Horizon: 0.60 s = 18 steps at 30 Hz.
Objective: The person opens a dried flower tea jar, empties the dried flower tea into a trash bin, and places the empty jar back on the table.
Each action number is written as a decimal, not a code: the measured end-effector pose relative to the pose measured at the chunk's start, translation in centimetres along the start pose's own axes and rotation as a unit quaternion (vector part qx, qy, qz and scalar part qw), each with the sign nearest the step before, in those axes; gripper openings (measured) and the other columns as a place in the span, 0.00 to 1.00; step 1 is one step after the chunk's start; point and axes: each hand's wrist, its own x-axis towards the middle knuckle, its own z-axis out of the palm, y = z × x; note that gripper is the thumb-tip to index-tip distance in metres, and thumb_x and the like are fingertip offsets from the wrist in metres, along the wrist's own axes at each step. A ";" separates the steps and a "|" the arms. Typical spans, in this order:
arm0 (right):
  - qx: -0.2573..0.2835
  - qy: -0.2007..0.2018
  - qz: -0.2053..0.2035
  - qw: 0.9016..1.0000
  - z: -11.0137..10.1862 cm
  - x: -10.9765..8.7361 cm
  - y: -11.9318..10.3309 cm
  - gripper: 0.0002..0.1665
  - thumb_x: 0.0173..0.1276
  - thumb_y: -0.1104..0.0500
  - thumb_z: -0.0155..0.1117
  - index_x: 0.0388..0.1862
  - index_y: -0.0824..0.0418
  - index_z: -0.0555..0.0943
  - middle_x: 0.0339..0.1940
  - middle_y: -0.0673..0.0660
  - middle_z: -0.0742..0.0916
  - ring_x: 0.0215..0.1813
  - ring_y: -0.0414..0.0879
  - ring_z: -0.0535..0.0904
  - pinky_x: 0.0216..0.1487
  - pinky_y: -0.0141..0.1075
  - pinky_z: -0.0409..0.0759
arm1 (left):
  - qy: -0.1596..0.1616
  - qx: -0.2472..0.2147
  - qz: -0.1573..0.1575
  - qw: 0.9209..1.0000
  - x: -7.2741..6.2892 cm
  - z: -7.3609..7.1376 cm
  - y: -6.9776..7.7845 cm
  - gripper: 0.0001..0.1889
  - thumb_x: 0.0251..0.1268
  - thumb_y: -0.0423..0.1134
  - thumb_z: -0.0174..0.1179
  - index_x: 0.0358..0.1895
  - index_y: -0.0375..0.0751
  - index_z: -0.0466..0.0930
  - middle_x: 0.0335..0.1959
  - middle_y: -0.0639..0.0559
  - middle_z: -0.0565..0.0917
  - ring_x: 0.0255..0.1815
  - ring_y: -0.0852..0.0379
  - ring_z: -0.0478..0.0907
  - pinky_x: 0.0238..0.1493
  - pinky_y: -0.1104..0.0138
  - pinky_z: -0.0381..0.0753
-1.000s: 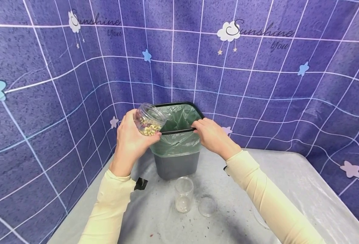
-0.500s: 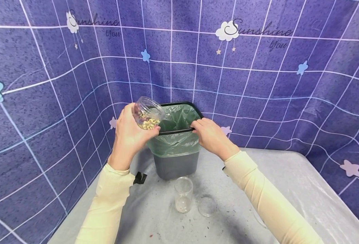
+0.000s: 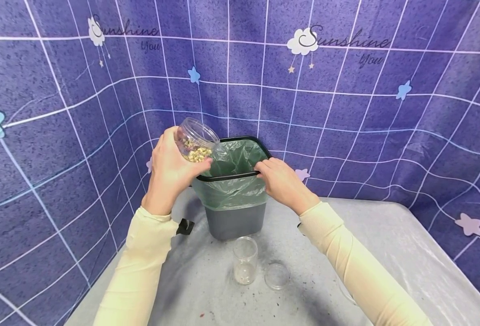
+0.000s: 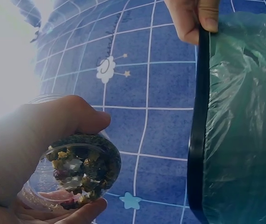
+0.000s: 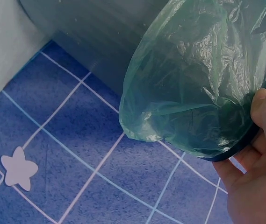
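My left hand [image 3: 168,165] grips a clear plastic jar [image 3: 195,140], tilted with its mouth toward the bin's opening. Dried yellowish flower buds [image 4: 83,172] with some reddish bits lie inside the jar. At the left side of the rim, the jar is held a little above the grey trash bin [image 3: 235,222]. A green plastic bag [image 3: 236,192] lines the bin and folds over its outside. My right hand [image 3: 282,183] pinches the black rim [image 5: 238,150] at the front right corner, thumb on one side and fingers on the other.
In front of the bin a clear jar [image 3: 245,262] stands upright on the grey-covered table [image 3: 211,294]. Beside it lies a round clear lid [image 3: 277,276]. Dark crumbs are scattered near them. A purple grid-patterned curtain [image 3: 346,113] hangs close behind and to the left.
My left hand has raised the jar and shifted it slightly left, with the buds still inside. My right hand keeps its hold on the rim.
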 end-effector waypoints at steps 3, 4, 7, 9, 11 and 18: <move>0.001 0.005 -0.001 1.000 0.0 -0.1 0.0 0.03 0.71 0.67 0.62 0.41 0.62 0.81 0.35 0.55 0.86 0.42 0.54 0.81 0.54 0.46 0.77 | -0.005 0.000 0.002 1.000 0.3 0.1 0.2 0.45 0.38 0.45 0.81 0.64 0.36 0.71 0.55 0.41 0.79 0.58 0.40 0.76 0.58 0.47 0.75; 0.001 0.006 -0.001 1.000 0.0 0.0 0.0 0.03 0.71 0.67 0.62 0.41 0.61 0.81 0.35 0.55 0.86 0.42 0.54 0.81 0.54 0.46 0.77 | -0.008 0.000 0.004 1.000 0.5 0.1 0.2 0.45 0.38 0.45 0.81 0.64 0.36 0.71 0.55 0.41 0.79 0.59 0.40 0.76 0.58 0.47 0.75; -0.001 0.010 -0.002 1.000 0.1 0.0 0.1 0.03 0.71 0.68 0.63 0.41 0.61 0.81 0.35 0.55 0.86 0.42 0.54 0.81 0.53 0.45 0.77 | -0.021 0.000 0.007 1.000 0.9 0.3 0.4 0.44 0.39 0.45 0.81 0.64 0.36 0.70 0.56 0.41 0.78 0.59 0.40 0.75 0.61 0.48 0.74; -0.002 0.011 -0.003 1.000 0.1 -0.1 0.1 0.03 0.71 0.68 0.63 0.41 0.61 0.81 0.35 0.55 0.86 0.42 0.54 0.80 0.53 0.45 0.77 | -0.027 0.007 0.008 1.000 1.2 0.5 0.5 0.45 0.39 0.45 0.81 0.64 0.36 0.70 0.57 0.41 0.78 0.60 0.41 0.75 0.61 0.48 0.74; -0.002 0.010 -0.003 1.000 0.1 -0.1 0.0 0.03 0.71 0.68 0.63 0.41 0.61 0.81 0.35 0.55 0.86 0.41 0.54 0.80 0.53 0.45 0.77 | -0.031 0.013 0.011 0.999 1.6 0.5 0.6 0.45 0.39 0.45 0.80 0.64 0.36 0.69 0.58 0.41 0.77 0.60 0.41 0.75 0.61 0.48 0.74; 0.000 0.002 0.001 1.000 -0.1 0.0 0.0 0.03 0.71 0.67 0.63 0.41 0.62 0.81 0.34 0.55 0.86 0.41 0.54 0.80 0.53 0.45 0.78 | -0.051 0.035 0.026 0.998 2.7 0.6 0.9 0.47 0.37 0.45 0.80 0.65 0.34 0.69 0.58 0.41 0.77 0.58 0.41 0.75 0.60 0.49 0.75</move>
